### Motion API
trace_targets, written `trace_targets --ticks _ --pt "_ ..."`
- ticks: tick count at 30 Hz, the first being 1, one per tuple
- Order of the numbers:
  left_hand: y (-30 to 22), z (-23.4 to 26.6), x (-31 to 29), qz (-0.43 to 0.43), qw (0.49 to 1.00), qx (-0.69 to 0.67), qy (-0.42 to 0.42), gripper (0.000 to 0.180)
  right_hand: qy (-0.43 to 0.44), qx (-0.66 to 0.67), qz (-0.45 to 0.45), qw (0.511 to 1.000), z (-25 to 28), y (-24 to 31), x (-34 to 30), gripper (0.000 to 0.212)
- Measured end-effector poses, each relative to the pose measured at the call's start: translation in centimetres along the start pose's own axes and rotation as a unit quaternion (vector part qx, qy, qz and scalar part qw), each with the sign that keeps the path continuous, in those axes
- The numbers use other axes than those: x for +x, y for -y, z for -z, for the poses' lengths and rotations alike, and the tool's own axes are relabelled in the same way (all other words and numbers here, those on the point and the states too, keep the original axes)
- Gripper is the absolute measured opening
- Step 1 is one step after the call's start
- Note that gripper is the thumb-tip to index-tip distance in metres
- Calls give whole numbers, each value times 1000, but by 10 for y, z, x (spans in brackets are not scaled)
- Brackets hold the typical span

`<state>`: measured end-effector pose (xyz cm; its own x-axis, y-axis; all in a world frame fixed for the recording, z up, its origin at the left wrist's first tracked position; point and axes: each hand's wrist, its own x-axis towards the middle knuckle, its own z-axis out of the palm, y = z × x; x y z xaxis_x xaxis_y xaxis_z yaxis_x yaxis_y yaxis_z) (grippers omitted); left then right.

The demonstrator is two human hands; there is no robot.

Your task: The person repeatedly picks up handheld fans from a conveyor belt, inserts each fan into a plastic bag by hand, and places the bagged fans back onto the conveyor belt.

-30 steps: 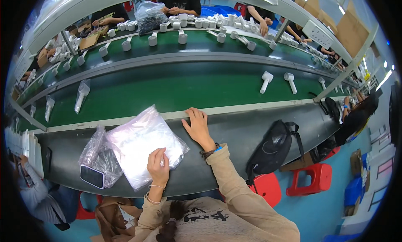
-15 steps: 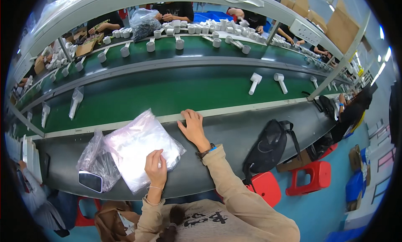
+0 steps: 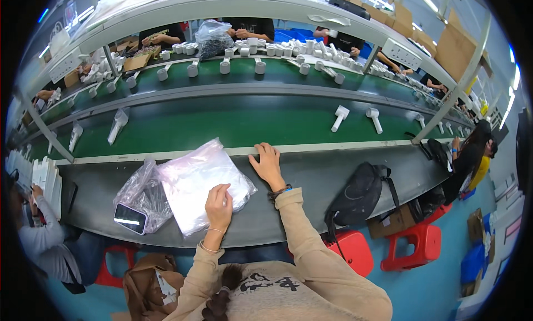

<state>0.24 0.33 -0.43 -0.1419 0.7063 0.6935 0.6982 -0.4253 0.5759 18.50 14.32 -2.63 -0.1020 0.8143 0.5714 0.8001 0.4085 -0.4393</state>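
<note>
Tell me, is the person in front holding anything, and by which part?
Nothing looks held. The left hand rests loosely on the lower right of the plastic bags; the right hand lies at the pale edge beside the green belt.

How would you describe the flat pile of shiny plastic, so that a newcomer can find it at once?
Find the dark worktop along the near side of the green conveyor belt. On it, left of the black backpack, the flat pile of shiny plastic lies partly under the left hand. It is broad and pale, with a pinkish sheen, unlike the crumpled, see-through plastic bag to its left.
</note>
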Motion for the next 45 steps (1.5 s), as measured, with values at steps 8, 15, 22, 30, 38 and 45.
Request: trace_targets --ticks 8,15,22,30,38,45 --pt "0 2 1 -1 1000 -3 5 26 -6 5 5 1000 0 1 0 45" --pt "0 3 3 14 1000 -3 17 27 3 3 -11 1000 0 2 1 45" --pt "-3 7 2 17 999 -3 30 27 18 6 -22 1000 6 7 0 46" --pt "-6 14 8 32 998 15 59 27 35 -7 -31 999 5 8 -2 48" --pt "-16 29 40 99 986 20 130 16 72 -25 6 997 14 -3 38 21" --pt "-8 28 47 105 986 -8 133 13 -112 -277 15 954 79 -158 155 19"
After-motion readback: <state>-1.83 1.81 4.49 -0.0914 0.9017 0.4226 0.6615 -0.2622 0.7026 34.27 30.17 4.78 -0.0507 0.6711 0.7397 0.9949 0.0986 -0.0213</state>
